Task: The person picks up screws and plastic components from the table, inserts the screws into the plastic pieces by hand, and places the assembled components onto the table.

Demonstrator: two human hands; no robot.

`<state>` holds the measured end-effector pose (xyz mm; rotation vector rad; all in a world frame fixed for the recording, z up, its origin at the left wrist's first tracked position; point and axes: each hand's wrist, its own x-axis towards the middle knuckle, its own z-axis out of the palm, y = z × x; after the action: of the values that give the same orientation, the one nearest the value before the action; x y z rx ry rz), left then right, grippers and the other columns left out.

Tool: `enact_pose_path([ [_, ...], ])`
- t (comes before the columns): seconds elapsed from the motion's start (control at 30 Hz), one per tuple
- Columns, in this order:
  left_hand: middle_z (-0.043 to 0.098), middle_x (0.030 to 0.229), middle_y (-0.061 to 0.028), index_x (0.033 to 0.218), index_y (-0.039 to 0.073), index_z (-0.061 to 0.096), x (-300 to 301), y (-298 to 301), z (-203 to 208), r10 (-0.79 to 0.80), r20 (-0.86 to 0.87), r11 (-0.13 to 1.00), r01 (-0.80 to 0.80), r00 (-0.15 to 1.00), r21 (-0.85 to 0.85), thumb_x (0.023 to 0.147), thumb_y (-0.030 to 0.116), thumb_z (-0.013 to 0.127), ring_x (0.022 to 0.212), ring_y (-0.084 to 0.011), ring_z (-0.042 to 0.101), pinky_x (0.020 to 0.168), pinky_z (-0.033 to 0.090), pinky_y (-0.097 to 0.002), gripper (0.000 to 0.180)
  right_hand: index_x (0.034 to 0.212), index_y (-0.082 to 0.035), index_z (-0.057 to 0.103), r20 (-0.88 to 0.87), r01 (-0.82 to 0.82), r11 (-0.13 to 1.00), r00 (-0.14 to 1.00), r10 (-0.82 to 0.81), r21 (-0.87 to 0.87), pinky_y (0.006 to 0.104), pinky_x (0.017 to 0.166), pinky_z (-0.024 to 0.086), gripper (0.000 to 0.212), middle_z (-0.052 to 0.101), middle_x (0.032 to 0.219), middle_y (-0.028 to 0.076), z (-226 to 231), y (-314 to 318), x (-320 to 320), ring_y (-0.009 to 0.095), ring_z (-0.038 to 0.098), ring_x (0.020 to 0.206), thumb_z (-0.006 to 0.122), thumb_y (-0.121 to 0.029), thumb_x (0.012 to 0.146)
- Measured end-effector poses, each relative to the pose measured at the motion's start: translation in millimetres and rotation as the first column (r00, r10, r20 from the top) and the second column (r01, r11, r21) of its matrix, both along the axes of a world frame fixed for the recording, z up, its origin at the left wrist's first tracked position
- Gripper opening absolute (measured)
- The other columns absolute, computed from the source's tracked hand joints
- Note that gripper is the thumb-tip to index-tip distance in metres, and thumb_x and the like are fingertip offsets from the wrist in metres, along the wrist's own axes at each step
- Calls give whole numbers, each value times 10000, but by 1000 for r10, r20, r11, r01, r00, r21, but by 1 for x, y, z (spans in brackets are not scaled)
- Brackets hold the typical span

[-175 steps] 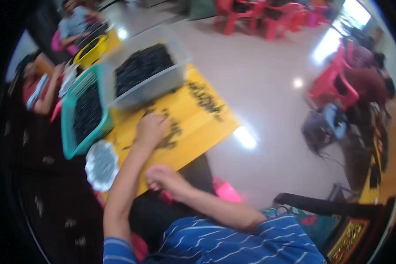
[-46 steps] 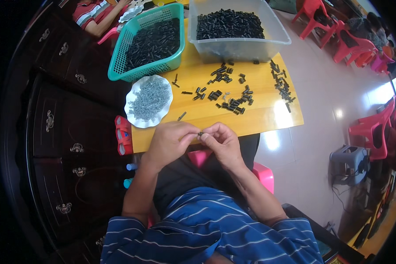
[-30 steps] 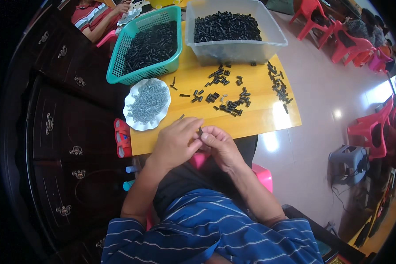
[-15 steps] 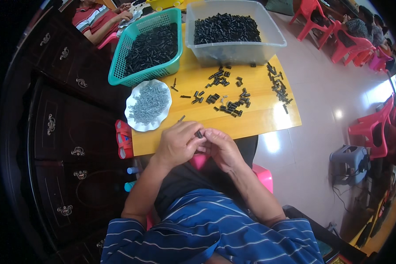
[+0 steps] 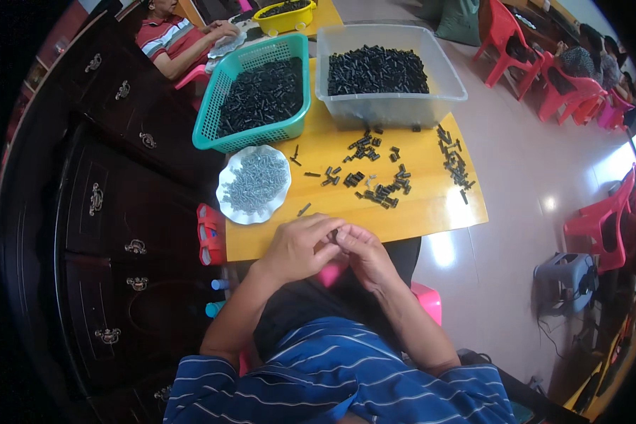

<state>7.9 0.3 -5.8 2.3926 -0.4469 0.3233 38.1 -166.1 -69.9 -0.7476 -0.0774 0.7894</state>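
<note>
My left hand (image 5: 298, 247) and my right hand (image 5: 364, 256) meet at the near edge of the yellow table (image 5: 431, 212). Both are closed, with their fingertips pinching a small black cylindrical piece (image 5: 334, 233), mostly covered by the fingers. Just beyond my left hand lies a single thin dark piece (image 5: 304, 209). Small black cylindrical pieces (image 5: 383, 194) are scattered over the tabletop ahead of my hands. A white scalloped plate (image 5: 222, 191) beside them holds a heap of small silvery metal pieces (image 5: 254, 182), perhaps screws.
A green basket (image 5: 205, 138) and a clear plastic tub (image 5: 396, 113), both full of black pieces, stand at the table's far side. More pieces (image 5: 456, 162) lie near the right edge. Dark drawers (image 5: 92, 247) flank the left. Beyond, a person in red (image 5: 169, 42) sits near a yellow container (image 5: 290, 20).
The whole view has shifted, so the table sits slightly lower and further right. My hands stay together, and the black piece between them is now more covered by my fingers.
</note>
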Motion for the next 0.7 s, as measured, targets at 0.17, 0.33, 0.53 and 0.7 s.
enact_pose_path([
  [0.17, 683, 881, -125, 1000, 10, 702, -1, 15, 6, -68, -50, 984, 59, 996, -170, 826, 62, 686, 767, -266, 671, 676, 523, -340, 182, 1015, -51, 644, 46, -78, 995, 996, 80, -56, 243, 795, 490, 180, 670, 905, 23, -5, -2, 1, 97, 608, 822, 607, -224, 983],
  [0.33, 675, 788, -123, 941, -7, 696, 1, 25, 13, -63, -198, 986, 31, 978, -162, 822, 26, 678, 714, -233, 671, 644, 505, -299, 124, 1061, -43, 630, 19, -112, 988, 993, 114, -104, 226, 735, 497, 227, 667, 875, 25, -3, 1, -1, 93, 605, 762, 588, -258, 1000],
  [0.53, 679, 776, -121, 872, 39, 687, 19, 59, 17, -189, -510, 959, 269, 840, 89, 818, 102, 662, 712, -277, 674, 652, 512, -357, 86, 1153, 4, 565, 380, 101, 941, 924, 31, -322, 209, 717, 481, 259, 633, 878, 18, -17, 11, -11, 65, 586, 762, 641, -147, 956],
  [0.7, 670, 867, -155, 884, 40, 651, 43, 80, 43, 29, 88, 909, -63, 996, 412, 826, 75, 578, 769, -386, 643, 712, 513, -471, 99, 1135, 5, 576, 493, 197, 870, 868, 60, -453, 210, 673, 474, 264, 617, 829, -2, -11, 10, -13, 48, 573, 719, 662, -125, 922],
])
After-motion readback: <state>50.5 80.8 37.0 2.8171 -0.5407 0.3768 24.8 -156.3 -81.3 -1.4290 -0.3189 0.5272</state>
